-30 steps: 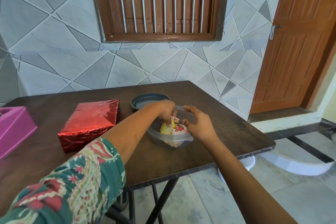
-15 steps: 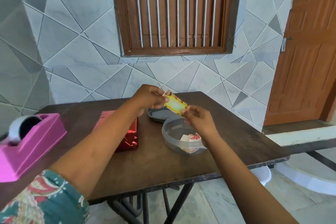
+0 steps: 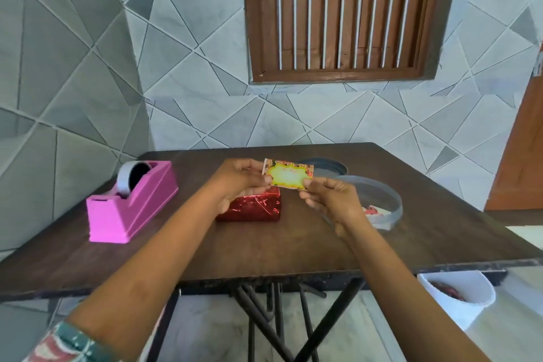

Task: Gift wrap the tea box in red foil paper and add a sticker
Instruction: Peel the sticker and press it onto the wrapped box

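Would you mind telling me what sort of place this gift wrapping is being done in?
Most likely a room in a home rather than a workshop: a tiled wall with a barred wooden window, a wooden door at the right, and a small table on metal legs carrying a pink tape dispenser.

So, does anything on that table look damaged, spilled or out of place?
Nothing stands out. The red wrapped box lies flat on the table, foil crinkled but not visibly torn. The left hand and right hand pinch the sticker; the lid lies beside the container.
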The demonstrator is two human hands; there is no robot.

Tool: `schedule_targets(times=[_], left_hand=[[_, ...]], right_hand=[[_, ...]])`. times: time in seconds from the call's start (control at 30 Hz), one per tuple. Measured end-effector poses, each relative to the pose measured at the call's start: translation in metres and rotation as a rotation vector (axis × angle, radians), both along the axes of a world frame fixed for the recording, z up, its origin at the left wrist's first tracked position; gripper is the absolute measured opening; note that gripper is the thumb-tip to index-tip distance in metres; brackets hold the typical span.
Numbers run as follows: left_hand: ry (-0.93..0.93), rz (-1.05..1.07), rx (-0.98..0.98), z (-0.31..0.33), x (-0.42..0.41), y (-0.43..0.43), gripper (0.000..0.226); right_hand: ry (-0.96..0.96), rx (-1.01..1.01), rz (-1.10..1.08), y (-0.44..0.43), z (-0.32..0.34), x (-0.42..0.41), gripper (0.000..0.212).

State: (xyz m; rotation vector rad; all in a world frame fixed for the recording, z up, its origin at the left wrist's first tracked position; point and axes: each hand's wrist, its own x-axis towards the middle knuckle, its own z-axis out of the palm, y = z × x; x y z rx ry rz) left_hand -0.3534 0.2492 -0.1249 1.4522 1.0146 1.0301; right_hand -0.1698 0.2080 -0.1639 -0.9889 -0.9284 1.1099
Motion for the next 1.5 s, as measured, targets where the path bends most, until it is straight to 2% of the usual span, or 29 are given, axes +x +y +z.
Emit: schedule_targets(times=[0.23,0.3,0.37,0.43,0.6,0.87,1.13,1.3,1.5], left_hand=[[0.038,0.16,0.123,-0.011,-0.014,-0.007,0.02],[0.111,0.266,0.248,-0.015,-0.017,-0.006,0.022],[0.258,0.389,0.467,-0.016,-0.02,-0.005,0.02],[0.346,0.349,0.628,-0.016,-0.018,-0.006,0.017],[0.571,0.196,0.799,-0.022,-0.009,-0.009,0.016],[0.363,0.177,0.744,-0.025,-0.003,-0.011,0.013],[0.248,0.142,0.647,-0.027,-0.008,-0.014,0.01],[0.008,0.044,0.398,-0.023,-0.006,-0.022,0.013],[-0.117,0.039,0.241,-0.018,-0.004,-0.024,0.012]], right_hand=[[-0.058,0.014,-0.035,0.001,-0.003,-0.02,0.008],[-0.057,0.016,-0.049,0.002,-0.003,-0.024,0.009],[-0.069,0.019,-0.066,0.003,-0.002,-0.027,0.009],[-0.071,0.023,-0.062,0.004,-0.001,-0.03,0.008],[0.018,0.027,0.033,0.004,0.003,-0.04,0.006],[0.077,0.079,0.192,0.002,-0.001,-0.034,0.016],[0.035,0.114,0.177,0.002,-0.004,-0.041,0.019],[-0.016,0.162,0.117,0.002,-0.004,-0.044,0.018],[-0.149,0.26,0.065,0.004,-0.004,-0.045,0.015]])
